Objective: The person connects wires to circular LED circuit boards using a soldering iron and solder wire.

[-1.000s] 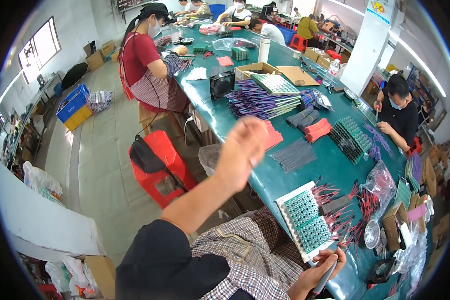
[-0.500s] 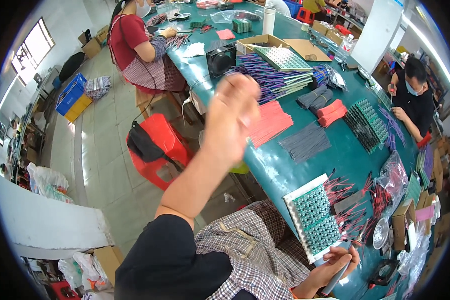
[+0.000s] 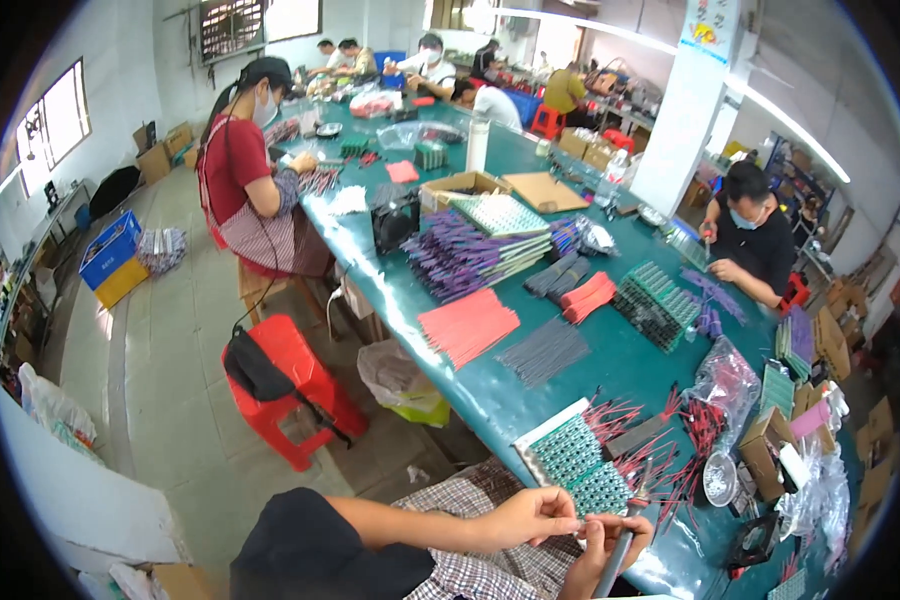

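Note:
My left hand (image 3: 532, 518) is closed in a pinch, its fingertips meeting those of my right hand; anything between them is too small to make out. My right hand (image 3: 610, 545) is wrapped round the grey handle of a soldering iron (image 3: 620, 562), whose metal end points up and away. Just beyond both hands, at the table's edge, green circuit boards (image 3: 575, 455) with rows of round parts rest on a white holder (image 3: 536, 478). Red and black wires (image 3: 610, 425) stick out from their far right side. A dark grey strip (image 3: 638, 436) lies among these wires.
Red wire bundles (image 3: 468, 326), dark wires (image 3: 544, 352) and stacked boards (image 3: 658, 305) lie farther up the green table (image 3: 470, 400). To the right are a small round dish (image 3: 719, 478) and a cardboard box (image 3: 767, 452). A red stool (image 3: 295, 390) stands left. Co-workers sit around the table.
My left hand has come down from raised over the table's left edge to meet my right hand. The right hand still grips the soldering iron. The view has tilted up, showing more of the room.

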